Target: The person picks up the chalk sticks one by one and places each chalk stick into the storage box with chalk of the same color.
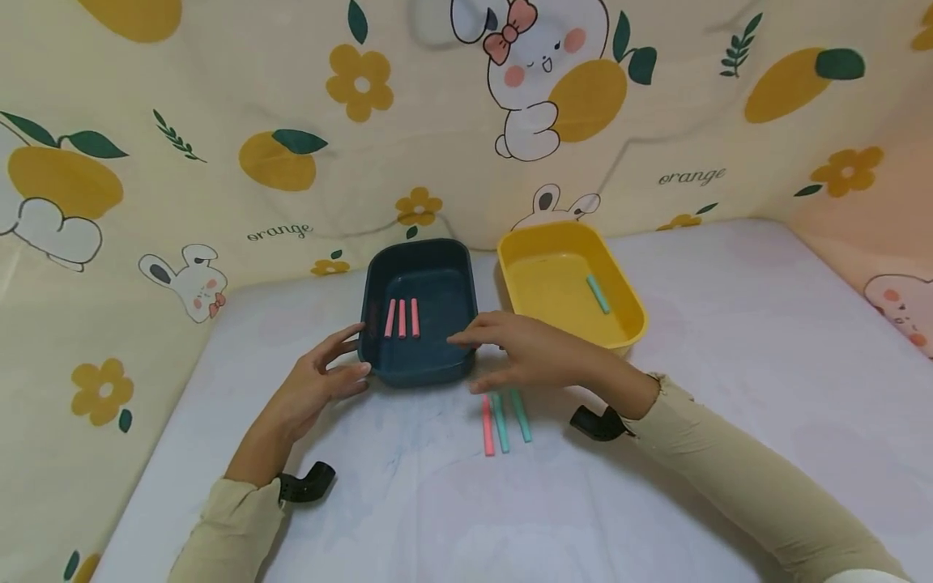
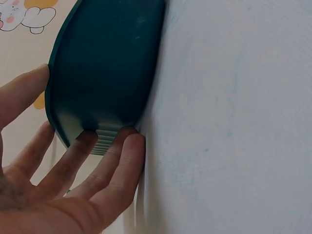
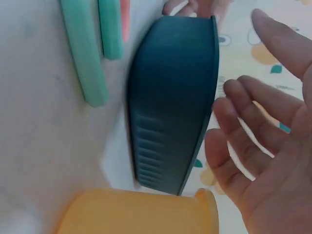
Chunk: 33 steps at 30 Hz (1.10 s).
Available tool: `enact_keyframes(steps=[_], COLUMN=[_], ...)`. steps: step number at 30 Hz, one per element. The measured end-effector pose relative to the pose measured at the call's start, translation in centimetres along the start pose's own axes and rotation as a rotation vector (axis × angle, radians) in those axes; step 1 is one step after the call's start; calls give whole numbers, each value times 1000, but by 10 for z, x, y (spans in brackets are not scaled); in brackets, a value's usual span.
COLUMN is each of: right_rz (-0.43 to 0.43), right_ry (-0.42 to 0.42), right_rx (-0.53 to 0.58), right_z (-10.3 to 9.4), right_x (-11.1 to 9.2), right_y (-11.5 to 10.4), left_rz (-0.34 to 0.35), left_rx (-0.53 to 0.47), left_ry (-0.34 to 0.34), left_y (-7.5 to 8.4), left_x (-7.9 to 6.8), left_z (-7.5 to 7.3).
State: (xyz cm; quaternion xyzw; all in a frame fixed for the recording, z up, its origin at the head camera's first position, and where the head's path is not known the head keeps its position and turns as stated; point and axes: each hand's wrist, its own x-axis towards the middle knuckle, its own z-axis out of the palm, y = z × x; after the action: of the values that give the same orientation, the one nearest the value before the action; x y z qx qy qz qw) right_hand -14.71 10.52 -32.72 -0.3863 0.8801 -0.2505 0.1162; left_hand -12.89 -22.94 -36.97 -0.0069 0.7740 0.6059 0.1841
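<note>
A dark blue bin stands on the table with three pink chalk sticks side by side inside it. My left hand rests its fingertips against the bin's left end, fingers loosely bent and spread. In the left wrist view, fingers meet the ridged end wall and one fingertip is at the rim. Over the bin's right rim hovers my right hand, fingers extended and nothing held. Just below it on the table lie one pink chalk stick and two green chalk sticks.
A yellow bin stands to the right of the blue one, holding a green chalk stick. Behind both rises a patterned cloth with rabbits and oranges. A pale sheet covers the table.
</note>
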Motion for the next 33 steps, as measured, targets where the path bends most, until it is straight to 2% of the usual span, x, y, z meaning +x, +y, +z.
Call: enact_keyframes(steps=[5, 11, 17, 23, 33], right_rz=[21, 18, 30, 54, -8], right_ry=[6, 2, -44, -72, -11], right_rx=[-61, -139, -131, -136, -346], right_z=[0, -3, -2, 12, 33], right_x=[-20, -33, -40, -48, -44], right_y=[0, -4, -13, -12, -16], left_rz=[-2, -7, -8, -13, -2], left_rx=[-9, -11, -6, 0, 32], left_ry=[-6, 13, 18, 15, 8], left_y=[2, 6, 7, 3, 2], left_x=[1, 0, -2, -1, -1], left_z=[2, 3, 1, 3, 1])
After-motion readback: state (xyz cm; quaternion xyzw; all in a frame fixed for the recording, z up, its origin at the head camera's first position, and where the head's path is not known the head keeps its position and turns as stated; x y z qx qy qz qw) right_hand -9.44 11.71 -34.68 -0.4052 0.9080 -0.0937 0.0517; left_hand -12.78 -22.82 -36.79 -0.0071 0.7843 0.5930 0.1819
